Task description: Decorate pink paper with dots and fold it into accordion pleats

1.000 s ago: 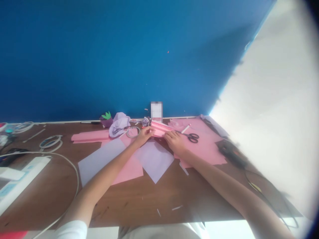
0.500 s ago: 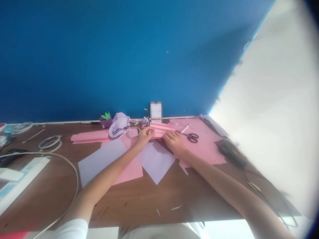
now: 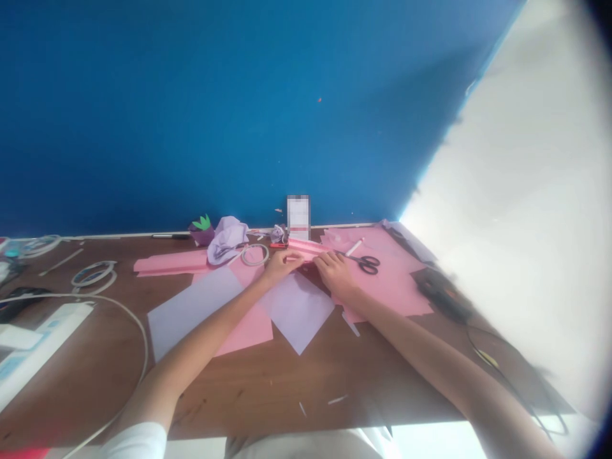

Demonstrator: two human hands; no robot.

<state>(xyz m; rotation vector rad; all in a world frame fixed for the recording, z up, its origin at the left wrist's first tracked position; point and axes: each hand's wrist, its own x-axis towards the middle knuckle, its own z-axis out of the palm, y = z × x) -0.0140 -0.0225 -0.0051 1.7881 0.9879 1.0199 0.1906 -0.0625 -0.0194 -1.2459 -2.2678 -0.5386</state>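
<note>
A narrow strip of folded pink paper (image 3: 308, 247) lies at the far middle of the brown table (image 3: 268, 376), and both my hands are closed on it. My left hand (image 3: 282, 263) pinches its left end. At its right part, my right hand (image 3: 335, 271) presses and grips it. Under my hands lie pale lilac sheets (image 3: 296, 309) and pink sheets (image 3: 396, 280). Black-handled scissors (image 3: 367, 262) and a white pen (image 3: 354, 247) rest just right of my right hand.
A long pink folded piece (image 3: 167, 262), crumpled lilac paper (image 3: 227, 241), a tape ring (image 3: 254, 254) and a purple paper fruit (image 3: 201, 228) sit at the back. Left are tape rolls (image 3: 93, 275), a white cable (image 3: 138, 331) and a white power strip (image 3: 33, 347). A black tool with cord (image 3: 442, 293) lies right.
The pink strip has been pressed flatter and lower onto the table. My left hand shifted slightly right along it; my right hand stays where it was.
</note>
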